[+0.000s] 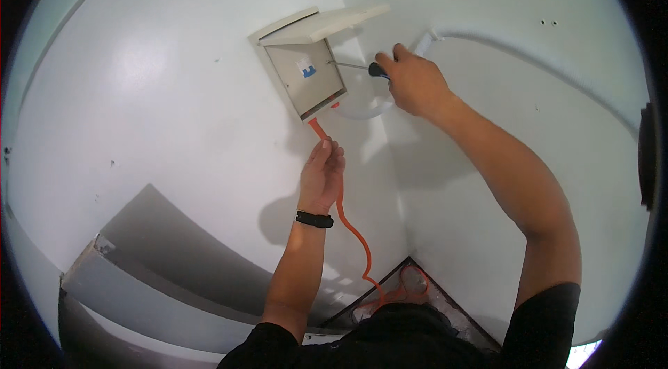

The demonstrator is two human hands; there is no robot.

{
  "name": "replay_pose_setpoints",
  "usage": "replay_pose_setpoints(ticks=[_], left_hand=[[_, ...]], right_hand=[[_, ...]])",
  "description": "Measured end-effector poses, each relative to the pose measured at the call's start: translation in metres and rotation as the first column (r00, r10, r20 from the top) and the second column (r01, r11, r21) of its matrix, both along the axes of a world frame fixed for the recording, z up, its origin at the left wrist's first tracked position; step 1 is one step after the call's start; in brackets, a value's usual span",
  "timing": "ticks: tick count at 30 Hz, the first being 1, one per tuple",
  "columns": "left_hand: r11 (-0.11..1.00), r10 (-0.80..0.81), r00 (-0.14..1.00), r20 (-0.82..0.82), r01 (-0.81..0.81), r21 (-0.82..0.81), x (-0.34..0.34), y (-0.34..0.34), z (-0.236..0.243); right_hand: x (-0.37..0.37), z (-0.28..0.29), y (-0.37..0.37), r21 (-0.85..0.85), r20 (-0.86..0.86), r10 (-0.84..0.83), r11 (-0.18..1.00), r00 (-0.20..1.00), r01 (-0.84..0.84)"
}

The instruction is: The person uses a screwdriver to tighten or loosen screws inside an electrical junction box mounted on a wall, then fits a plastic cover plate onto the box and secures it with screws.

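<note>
A beige electrical box is fixed to the wall near the corner, its hinged cover raised. Set in its inner panel is a white circuit breaker with a blue switch. My right hand is closed round the black handle of a screwdriver. The shaft reaches left, with its tip at the panel's right edge, by what looks like a screw. Below the box, my left hand is closed round an orange corrugated conduit just under where it meets the box's lower edge.
A white pipe curves along the right wall and loops down toward the box's underside. Orange tubing lies coiled in the corner at floor level. A grey ledge-like panel runs along the lower left. Small holes mark the walls.
</note>
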State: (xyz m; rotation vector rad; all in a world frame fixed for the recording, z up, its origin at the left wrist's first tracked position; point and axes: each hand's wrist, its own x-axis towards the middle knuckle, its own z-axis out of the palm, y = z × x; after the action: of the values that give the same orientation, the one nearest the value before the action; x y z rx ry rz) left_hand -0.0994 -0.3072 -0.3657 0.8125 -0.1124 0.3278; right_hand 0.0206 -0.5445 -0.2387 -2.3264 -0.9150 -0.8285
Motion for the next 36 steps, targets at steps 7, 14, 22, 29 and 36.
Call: replay_pose_setpoints(ticks=[7,14,22,29,36], left_hand=[[0.997,-0.068,0.998,-0.013,0.067,-0.049,0.014,0.014,-0.021],[0.988,-0.007,0.994,-0.107,-0.009,-0.153,0.008,0.016,-0.031],[0.974,-0.081,0.988,-0.135,0.05,-0.222,0.013,0.023,-0.069],[0.952,-0.16,0.981,-0.113,0.123,-0.282,0.028,0.021,-0.075],[0.965,-0.154,0.988,-0.025,0.145,-0.22,0.032,0.036,-0.023]], right_hand=[[-0.01,0.028,0.001,0.377,-0.662,0.287,0.926,0.692,-0.024],[-0.02,-0.012,0.011,-0.096,0.369,-0.004,0.994,0.929,0.042],[-0.025,-0.009,0.023,0.027,-0.132,-0.039,0.999,0.99,0.043],[-0.042,0.013,0.022,-0.015,-0.141,-0.057,0.998,0.988,0.055],[-0.161,-0.085,0.0,0.196,-0.118,0.078,0.979,0.99,-0.053]])
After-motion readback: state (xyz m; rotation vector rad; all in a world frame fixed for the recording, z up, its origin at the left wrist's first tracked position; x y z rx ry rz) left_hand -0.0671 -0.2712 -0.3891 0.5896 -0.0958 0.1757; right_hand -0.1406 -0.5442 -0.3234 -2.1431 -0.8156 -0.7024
